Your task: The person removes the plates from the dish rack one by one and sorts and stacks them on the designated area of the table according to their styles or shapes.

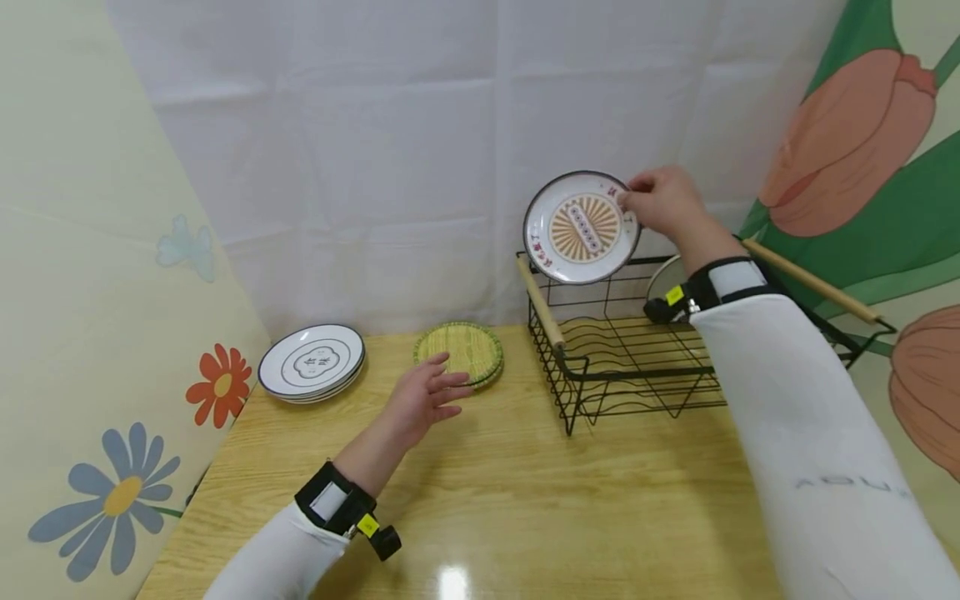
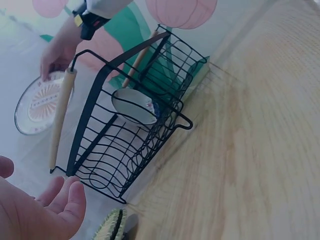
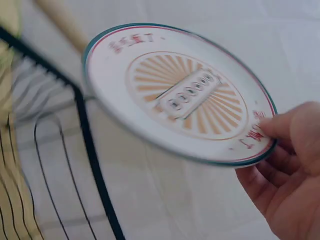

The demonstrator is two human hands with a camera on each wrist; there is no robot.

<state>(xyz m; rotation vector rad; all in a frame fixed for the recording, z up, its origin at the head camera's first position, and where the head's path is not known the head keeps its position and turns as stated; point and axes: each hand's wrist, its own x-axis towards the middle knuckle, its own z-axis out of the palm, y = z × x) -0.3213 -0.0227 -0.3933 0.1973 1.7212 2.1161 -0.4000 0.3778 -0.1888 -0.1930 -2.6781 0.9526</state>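
My right hand (image 1: 663, 200) pinches the rim of a white plate (image 1: 583, 227) with a dark edge, an orange sunburst and red lettering. The plate is tilted up, its face toward me, above the left end of a black wire dish rack (image 1: 637, 371). In the right wrist view the thumb lies on the face of the plate (image 3: 175, 95) and the fingers are behind it. My left hand (image 1: 423, 400) hovers over the table with fingers spread and holds nothing. It is nearest to a round green-and-yellow woven mat (image 1: 465, 354).
A stack of white plates (image 1: 313, 362) stands at the back left of the wooden table (image 1: 480, 500). Another dish (image 2: 135, 106) leans inside the rack, partly hidden by my right arm in the head view. Wooden handles (image 1: 540, 300) top the rack's ends. A white cloth hangs behind.
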